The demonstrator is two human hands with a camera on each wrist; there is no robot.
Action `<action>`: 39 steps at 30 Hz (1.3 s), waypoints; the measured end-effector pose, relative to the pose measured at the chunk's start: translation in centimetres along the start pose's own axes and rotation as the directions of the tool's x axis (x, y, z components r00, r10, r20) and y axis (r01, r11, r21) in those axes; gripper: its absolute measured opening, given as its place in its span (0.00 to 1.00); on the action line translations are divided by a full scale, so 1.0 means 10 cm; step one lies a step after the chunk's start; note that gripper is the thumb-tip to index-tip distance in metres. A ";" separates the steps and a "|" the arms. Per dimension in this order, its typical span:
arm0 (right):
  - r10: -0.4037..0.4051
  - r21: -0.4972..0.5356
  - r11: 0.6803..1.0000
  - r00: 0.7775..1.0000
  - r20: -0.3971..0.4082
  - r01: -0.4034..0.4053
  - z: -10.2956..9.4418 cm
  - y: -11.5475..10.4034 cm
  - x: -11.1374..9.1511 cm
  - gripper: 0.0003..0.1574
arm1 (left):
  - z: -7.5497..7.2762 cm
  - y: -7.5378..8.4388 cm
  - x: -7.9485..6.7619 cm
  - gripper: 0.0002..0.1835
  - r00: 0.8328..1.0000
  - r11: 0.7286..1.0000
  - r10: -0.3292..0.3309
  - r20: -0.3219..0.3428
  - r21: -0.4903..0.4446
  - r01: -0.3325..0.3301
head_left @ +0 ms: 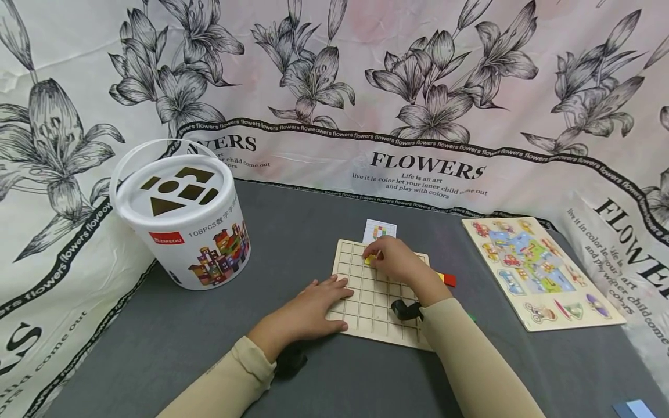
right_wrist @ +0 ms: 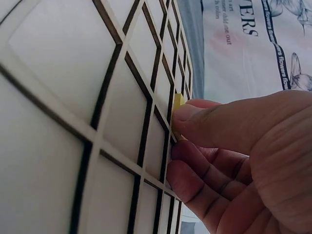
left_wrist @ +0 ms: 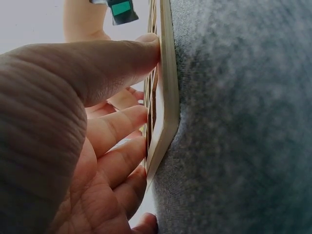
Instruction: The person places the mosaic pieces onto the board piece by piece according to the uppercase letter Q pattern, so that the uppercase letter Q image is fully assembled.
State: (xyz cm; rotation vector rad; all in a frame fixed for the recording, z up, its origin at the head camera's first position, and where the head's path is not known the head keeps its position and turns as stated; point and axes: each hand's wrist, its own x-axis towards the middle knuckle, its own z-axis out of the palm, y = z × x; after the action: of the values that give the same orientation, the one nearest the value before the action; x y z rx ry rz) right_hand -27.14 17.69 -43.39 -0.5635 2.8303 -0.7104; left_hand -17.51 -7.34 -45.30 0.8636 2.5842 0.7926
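A pale wooden grid board [head_left: 366, 310] lies flat on the dark grey cloth. My left hand [head_left: 313, 310] rests on its left edge with spread fingers, the thumb nearer me. In the left wrist view the thumb and fingertips touch the board's rim [left_wrist: 168, 92]. Over the far part of the board, my right hand [head_left: 394, 261] pinches a small yellow block [right_wrist: 178, 101] between thumb and fingers, right at the grid. The fingers partly cover the block. Just beyond the board is a small white card [head_left: 387, 226] with a coloured grid pattern.
A white lidded bucket [head_left: 183, 232] with shape cut-outs stands at the left. To the right lies a wooden picture puzzle [head_left: 543, 273]. A red block [head_left: 449, 280] pokes out beside the right forearm, and a blue block [head_left: 635, 409] sits at the lower right corner.
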 end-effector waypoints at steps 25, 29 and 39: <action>0.209 0.053 0.977 0.975 -0.082 -0.205 -0.55 1.02 -1.21 0.20 | 0.02 -0.01 0.00 0.35 1.000 0.999 0.005 -0.016 -0.039 -0.005; 0.197 0.056 0.980 0.975 -0.102 -0.192 -0.43 1.10 -1.19 0.19 | 0.01 -0.05 -0.02 0.35 1.000 0.999 0.009 -0.016 -0.045 -0.009; 0.312 0.106 0.948 0.940 -0.141 -0.299 -0.45 1.12 -1.24 0.11 | 0.04 -0.04 0.02 0.35 1.000 0.999 0.010 0.000 -0.044 -0.010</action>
State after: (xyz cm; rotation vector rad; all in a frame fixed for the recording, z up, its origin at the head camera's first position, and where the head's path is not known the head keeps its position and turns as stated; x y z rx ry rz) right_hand -20.52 33.69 -43.99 -0.0502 2.9157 -0.8367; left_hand -17.71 -7.34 -45.88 0.8647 2.5544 0.8492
